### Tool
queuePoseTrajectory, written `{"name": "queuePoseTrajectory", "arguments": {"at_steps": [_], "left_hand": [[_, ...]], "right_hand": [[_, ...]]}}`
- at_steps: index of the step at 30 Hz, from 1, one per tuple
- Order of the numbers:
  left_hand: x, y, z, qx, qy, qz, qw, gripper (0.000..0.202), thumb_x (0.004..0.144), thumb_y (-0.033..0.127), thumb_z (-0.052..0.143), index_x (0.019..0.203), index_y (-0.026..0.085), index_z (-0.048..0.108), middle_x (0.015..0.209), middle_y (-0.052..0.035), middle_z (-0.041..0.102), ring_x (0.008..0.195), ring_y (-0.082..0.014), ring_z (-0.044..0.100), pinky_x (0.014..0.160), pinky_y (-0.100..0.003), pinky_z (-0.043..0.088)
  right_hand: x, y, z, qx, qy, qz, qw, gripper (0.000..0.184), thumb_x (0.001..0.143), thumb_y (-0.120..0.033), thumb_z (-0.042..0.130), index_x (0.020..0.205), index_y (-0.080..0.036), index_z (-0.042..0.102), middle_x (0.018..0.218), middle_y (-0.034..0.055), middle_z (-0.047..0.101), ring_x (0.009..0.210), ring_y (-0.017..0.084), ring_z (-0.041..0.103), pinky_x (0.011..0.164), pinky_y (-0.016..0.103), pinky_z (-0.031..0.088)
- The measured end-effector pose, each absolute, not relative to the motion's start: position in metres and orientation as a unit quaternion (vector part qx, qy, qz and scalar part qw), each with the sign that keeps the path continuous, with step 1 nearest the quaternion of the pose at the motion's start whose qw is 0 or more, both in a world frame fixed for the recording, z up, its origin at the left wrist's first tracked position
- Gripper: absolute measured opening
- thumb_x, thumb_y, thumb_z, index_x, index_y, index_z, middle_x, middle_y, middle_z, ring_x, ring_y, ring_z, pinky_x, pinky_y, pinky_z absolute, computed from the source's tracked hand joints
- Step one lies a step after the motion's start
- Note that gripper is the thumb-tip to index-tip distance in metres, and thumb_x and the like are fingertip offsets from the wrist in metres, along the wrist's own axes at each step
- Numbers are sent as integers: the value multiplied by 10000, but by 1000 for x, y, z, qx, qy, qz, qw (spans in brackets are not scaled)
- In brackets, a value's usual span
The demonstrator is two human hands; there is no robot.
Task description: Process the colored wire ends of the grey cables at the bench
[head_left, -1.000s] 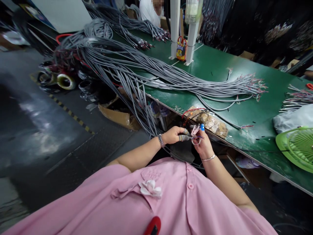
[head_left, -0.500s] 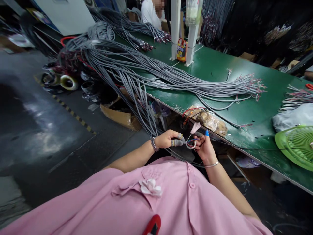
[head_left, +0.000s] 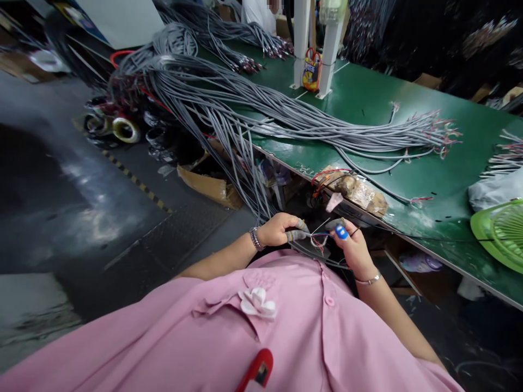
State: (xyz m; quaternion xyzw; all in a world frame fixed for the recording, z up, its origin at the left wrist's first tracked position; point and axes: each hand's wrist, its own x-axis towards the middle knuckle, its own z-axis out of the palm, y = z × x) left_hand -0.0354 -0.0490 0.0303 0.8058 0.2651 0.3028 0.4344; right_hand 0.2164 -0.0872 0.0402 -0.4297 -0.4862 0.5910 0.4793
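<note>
Looks forward and down from head height, in just 1 view, peering close over the pink shirt (head_left: 294, 321), onto left hand (head_left: 275, 231) and right hand (head_left: 355, 250), out across the green bench (head_left: 376, 92)!

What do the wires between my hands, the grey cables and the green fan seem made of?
Wires: probably plastic-coated, given blue and red colours; finish too small to judge. Grey cables: likely plastic sheathing, smooth, with soft highlights. Green fan: apparently moulded plastic, satiny, with thin ribs.
</note>
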Motion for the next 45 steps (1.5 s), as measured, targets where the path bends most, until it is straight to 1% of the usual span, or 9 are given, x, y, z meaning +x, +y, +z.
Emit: {"name": "queuePoseTrajectory", "arguments": {"at_steps": [3, 7, 14, 19, 22, 26, 30, 38, 45], "left_hand": [[-35, -51, 28, 816, 264, 302, 416, 230, 883, 331, 639, 979, 143, 730, 881, -94, 736, 777, -146, 672, 740, -223, 499], [-33, -55, 28, 794, 269, 339, 428, 287, 854, 313, 676, 1070, 124, 690, 910, -97, 703, 774, -139, 655, 711, -226, 508], [-23, -60, 32, 744, 234, 412, 471, 283, 857, 384, 671, 892, 103, 685, 856, -87, 630, 762, -135, 594, 716, -257, 491], [-14, -61, 21, 729, 284, 270, 562, 458, 893, 525, 569, 917, 83, 685, 847, -77, 642, 754, -134, 571, 719, -251, 481], [-11, -61, 19, 751, 294, 208, 553, 461, 899, 523, 553, 874, 83, 687, 827, -56, 638, 761, -132, 563, 725, -237, 478], [-9, -61, 20, 767, 242, 193, 563, 358, 888, 448, 599, 955, 106, 683, 884, -50, 659, 821, -148, 587, 782, -252, 488], [-10, -66, 13, 690, 248, 291, 615, 496, 792, 384, 739, 1198, 151, 573, 1033, -79, 655, 877, -155, 627, 788, -271, 512], [-8, -70, 16, 659, 367, 491, 436, 262, 747, 356, 789, 860, 138, 698, 790, -25, 622, 706, -103, 571, 653, -217, 475], [2, -68, 32, 369, 275, 439, 771, 440, 702, 498, 794, 837, 129, 596, 522, 61, 518, 332, -26, 353, 335, -152, 254]], "right_hand": [[216, -91, 49, -432, -544, 549, 465, 224, 780, -412, 758, 804, -195, 702, 727, 9, 621, 659, 135, 523, 624, 258, 444], [219, -93, 45, -460, -572, 511, 448, 231, 802, -411, 735, 760, -190, 682, 681, -4, 605, 624, 128, 501, 617, 260, 427], [218, -97, 40, -475, -568, 497, 453, 248, 810, -430, 718, 770, -188, 682, 674, 2, 607, 611, 136, 503, 597, 268, 427], [220, -102, 56, -470, -584, 402, 526, 217, 879, -372, 647, 1027, -219, 688, 892, 45, 651, 772, 174, 563, 723, 309, 463], [220, -103, 73, -458, -669, 339, 477, 355, 849, -366, 677, 1179, -236, 652, 1002, 66, 629, 738, 170, 520, 684, 312, 448], [216, -98, 85, -425, -741, 347, 387, 136, 865, -342, 659, 920, -235, 724, 824, 47, 615, 684, 173, 494, 648, 309, 418], [216, -92, 76, -458, -710, 347, 407, 189, 883, -339, 635, 744, -217, 672, 689, 22, 558, 653, 169, 473, 632, 305, 393], [221, -99, 79, -462, -673, 371, 442, 269, 881, -343, 638, 661, -202, 580, 662, 3, 501, 631, 148, 420, 604, 291, 361], [201, -103, 79, -439, -594, 473, 480, 204, 883, -388, 635, 825, -209, 713, 716, 30, 616, 656, 160, 518, 612, 291, 425]]}}
